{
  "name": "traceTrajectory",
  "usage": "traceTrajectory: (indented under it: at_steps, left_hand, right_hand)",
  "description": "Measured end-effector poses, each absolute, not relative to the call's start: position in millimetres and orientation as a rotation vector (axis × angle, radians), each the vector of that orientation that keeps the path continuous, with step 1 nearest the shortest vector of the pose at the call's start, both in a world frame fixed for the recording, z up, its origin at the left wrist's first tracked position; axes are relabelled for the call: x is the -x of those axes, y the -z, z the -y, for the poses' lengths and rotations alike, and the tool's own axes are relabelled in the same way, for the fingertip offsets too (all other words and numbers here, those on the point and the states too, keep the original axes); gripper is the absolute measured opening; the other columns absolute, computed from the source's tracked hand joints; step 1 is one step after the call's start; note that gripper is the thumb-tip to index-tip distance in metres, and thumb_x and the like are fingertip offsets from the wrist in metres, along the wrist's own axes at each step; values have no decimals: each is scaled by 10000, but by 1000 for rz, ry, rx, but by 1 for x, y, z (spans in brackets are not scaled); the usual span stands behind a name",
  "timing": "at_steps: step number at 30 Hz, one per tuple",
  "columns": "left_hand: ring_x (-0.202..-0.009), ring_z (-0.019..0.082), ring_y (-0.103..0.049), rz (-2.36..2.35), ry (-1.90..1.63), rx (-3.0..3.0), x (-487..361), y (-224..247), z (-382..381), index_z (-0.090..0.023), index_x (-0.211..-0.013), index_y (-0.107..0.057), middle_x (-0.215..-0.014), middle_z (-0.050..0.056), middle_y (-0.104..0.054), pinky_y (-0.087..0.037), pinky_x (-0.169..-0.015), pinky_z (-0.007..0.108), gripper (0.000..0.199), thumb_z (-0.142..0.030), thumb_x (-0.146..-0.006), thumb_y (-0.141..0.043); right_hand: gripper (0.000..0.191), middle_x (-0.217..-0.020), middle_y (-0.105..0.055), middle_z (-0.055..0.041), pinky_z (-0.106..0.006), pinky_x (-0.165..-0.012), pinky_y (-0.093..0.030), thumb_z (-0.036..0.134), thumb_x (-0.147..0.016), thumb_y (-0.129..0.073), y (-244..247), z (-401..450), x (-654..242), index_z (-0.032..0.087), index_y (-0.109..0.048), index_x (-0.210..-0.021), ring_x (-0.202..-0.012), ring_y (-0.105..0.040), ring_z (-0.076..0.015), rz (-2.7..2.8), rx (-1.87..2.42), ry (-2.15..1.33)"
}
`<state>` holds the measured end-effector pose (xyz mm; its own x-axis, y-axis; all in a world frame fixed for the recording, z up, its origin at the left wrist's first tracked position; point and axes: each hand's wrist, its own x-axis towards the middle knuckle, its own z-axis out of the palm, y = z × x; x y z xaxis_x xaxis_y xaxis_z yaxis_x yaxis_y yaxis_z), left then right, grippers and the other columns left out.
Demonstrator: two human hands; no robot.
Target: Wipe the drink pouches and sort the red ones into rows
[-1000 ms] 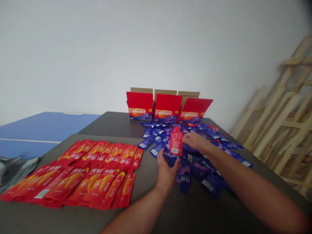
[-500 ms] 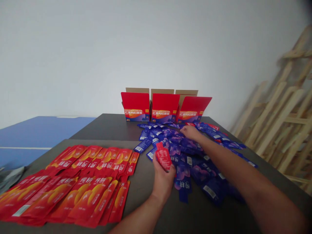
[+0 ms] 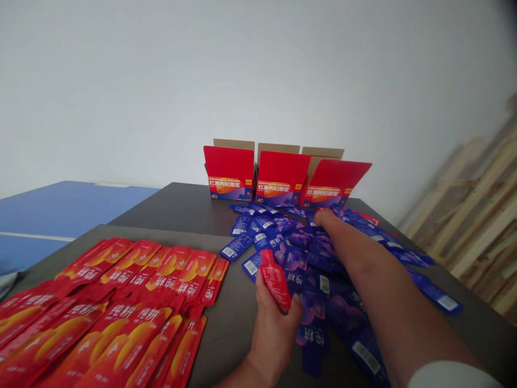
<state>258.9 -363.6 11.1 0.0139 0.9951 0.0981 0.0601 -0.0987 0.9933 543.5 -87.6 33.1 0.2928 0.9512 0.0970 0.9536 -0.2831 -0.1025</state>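
My left hand [image 3: 274,328] is closed around a red sachet [image 3: 275,283] with a narrow neck, held above the table's near middle. My right hand [image 3: 324,218] reaches to the far end of a loose heap of blue sachets [image 3: 293,256], close to the right-hand box. Its fingers point down among the sachets and are mostly hidden, so what they touch does not show. A bit of red shows beside them. To the left lie overlapping rows of red-orange sachets [image 3: 133,323], apart from both hands.
Three open red cartons, a left box [image 3: 230,186], a middle box [image 3: 278,191] and a right box [image 3: 329,195], stand at the back of the dark table [image 3: 161,207]. A blue table [image 3: 81,207] is at left. Wooden slats [image 3: 464,215] lean at right.
The view has moved closer and lower over the table. My right arm reaches further forward towards the right-hand box. My left hand still holds the red sachet.
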Motion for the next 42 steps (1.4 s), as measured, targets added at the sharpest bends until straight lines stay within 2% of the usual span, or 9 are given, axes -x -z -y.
traceTrajectory:
  at_steps: [5,12,17,22,26,30,34,38,42]
  left_hand:
    - [-1321,246,-421,-1192,-1256,-1361,-259,-9,364,-189,-1494,-136,-1446,144,-406,-329,-1105,392,811,-320,-833,-587]
    - [-1343,246,-388,-1184,-1245,-1368,-259,-8,361,-168,-1489,-136,-1464,151,-375,-301,-1120,384,815,-324,-827,-585]
    - [-1368,236,-345,-1174,-1273,-1379,-260,-6,357,-156,-1482,-141,-1471,150,-349,-259,-1142,380,795,-322,-834,-571]
    - [-1368,236,-336,-1174,-1340,-1401,-262,-5,354,-141,-1460,-190,-1457,155,-354,-237,-1151,367,773,-283,-811,-584]
    - [-1334,239,-376,-1142,-1404,-1422,-262,-9,351,-128,-1430,-234,-1411,162,-400,-259,-1138,373,753,-276,-794,-609]
    - [-1279,240,-442,-1115,-1422,-1394,-261,-12,347,-136,-1404,-252,-1361,160,-449,-310,-1109,385,758,-295,-776,-645]
    - [-1256,240,-472,-1133,-1454,-1324,-260,-10,340,-139,-1370,-285,-1332,164,-467,-346,-1084,380,727,-345,-780,-656]
    - [-1303,250,-429,-1239,-1524,-1222,-259,-4,331,-145,-1357,-294,-1380,184,-421,-332,-1097,390,735,-371,-769,-673]
    - [-1213,222,-530,-1128,-1567,-1136,-256,0,322,-171,-1405,-234,-1336,163,-491,-403,-1039,388,698,-392,-845,-587]
  right_hand:
    - [281,-1079,-670,-245,-377,-934,-443,72,-795,-554,-32,88,-545,42,-723,-1018,-1064,-624,-282,1853,2561,81]
    - [373,-1141,-633,-265,-373,-930,-444,42,-862,-416,-53,117,-539,59,-699,-1104,-1116,-593,-301,1881,2472,273]
    - [322,-1099,-631,-240,-362,-933,-417,171,-922,-404,-86,152,-531,71,-668,-1076,-1091,-577,-292,1796,2306,401]
    - [270,-1066,-608,-180,-339,-921,-404,280,-920,-398,-110,207,-503,115,-564,-1053,-1030,-545,-252,1352,1957,397]
    - [226,-1014,-611,-130,-307,-847,-426,329,-897,-401,-95,267,-462,163,-503,-1012,-936,-559,-222,1100,1797,182]
    - [216,-872,-601,-71,-330,-773,-435,401,-843,-471,-64,319,-412,191,-483,-891,-823,-561,-217,991,1617,77]
    - [264,-858,-587,-59,-337,-755,-447,452,-799,-543,-36,342,-368,202,-465,-838,-811,-559,-207,799,1514,-57]
    - [346,-943,-575,-44,-318,-739,-481,420,-743,-615,-18,344,-343,217,-421,-946,-807,-582,-176,784,1243,-272]
    - [491,-1018,-584,-43,-310,-770,-484,256,-672,-631,-10,347,-335,222,-451,-1127,-854,-586,-171,998,1090,-350]
